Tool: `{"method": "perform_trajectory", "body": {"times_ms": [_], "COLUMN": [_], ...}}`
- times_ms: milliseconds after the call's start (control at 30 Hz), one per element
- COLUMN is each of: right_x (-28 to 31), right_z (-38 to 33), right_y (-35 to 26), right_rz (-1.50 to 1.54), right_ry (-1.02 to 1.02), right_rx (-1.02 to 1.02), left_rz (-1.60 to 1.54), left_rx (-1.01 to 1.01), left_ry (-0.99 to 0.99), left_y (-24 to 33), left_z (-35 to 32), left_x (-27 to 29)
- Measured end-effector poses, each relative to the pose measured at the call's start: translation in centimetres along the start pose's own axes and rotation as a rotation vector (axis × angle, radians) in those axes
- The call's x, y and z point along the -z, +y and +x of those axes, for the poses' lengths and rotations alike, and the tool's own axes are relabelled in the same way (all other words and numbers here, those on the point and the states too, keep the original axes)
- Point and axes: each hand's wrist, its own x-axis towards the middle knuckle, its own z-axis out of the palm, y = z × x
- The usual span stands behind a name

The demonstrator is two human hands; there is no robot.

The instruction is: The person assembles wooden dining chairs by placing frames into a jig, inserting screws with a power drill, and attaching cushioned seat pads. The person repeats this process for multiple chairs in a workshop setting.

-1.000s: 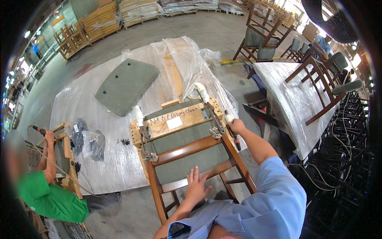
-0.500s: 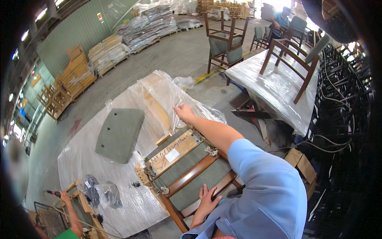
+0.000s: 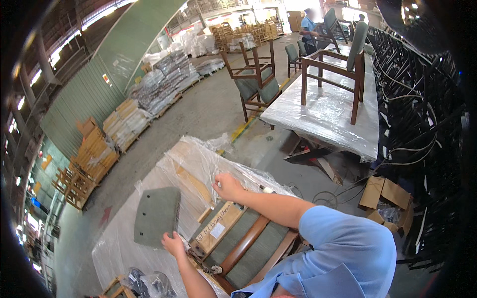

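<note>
A padded grey-green panel with small dark fittings lies on the plastic-covered table. My left hand is at its lower right corner, fingers apart; whether they touch the panel I cannot tell. In front of me lies a brown wooden chair with grey-green upholstery. Across it sits a pale wooden jig board bearing handwriting and a white label. My right hand is raised just beyond this board, fingers closed in a pinch. What they hold, if anything, is too small to make out.
Bags of dark parts lie at the table's near left. On the right, a wrapped table carries an upright chair. An open cardboard box sits on the floor. Stacked chairs and a person are farther off.
My left hand has left the chair's near rail and reached forward to the panel's corner. My right hand stays raised and closed. The view has tilted up, and the co-worker's hand has left it.
</note>
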Motion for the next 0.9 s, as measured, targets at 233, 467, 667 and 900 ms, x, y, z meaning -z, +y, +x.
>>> {"method": "perform_trajectory", "body": {"times_ms": [233,467,667,900], "right_x": [-1.0,-0.2,-0.1,-0.4], "right_z": [0.0,-0.2,-0.2,-0.3], "right_y": [0.5,-0.7,0.0,0.4], "right_rz": [-0.011,-0.014,0.021,-0.002], "right_ry": [0.011,0.022,0.039,-0.061], "right_rx": [-0.005,0.036,0.002,-0.042], "left_rz": [-0.758,-0.86,-1.088,-1.087], "left_rx": [1.003,0.685,0.515,0.273], "left_ry": [-0.641,-0.239,-0.194,-0.452], "left_y": [-5.6,-3.0,3.8,3.4], "left_z": [3.0,3.7,3.1,0.2], "left_x": [-4.0,-2.6,3.4,7.3]}}
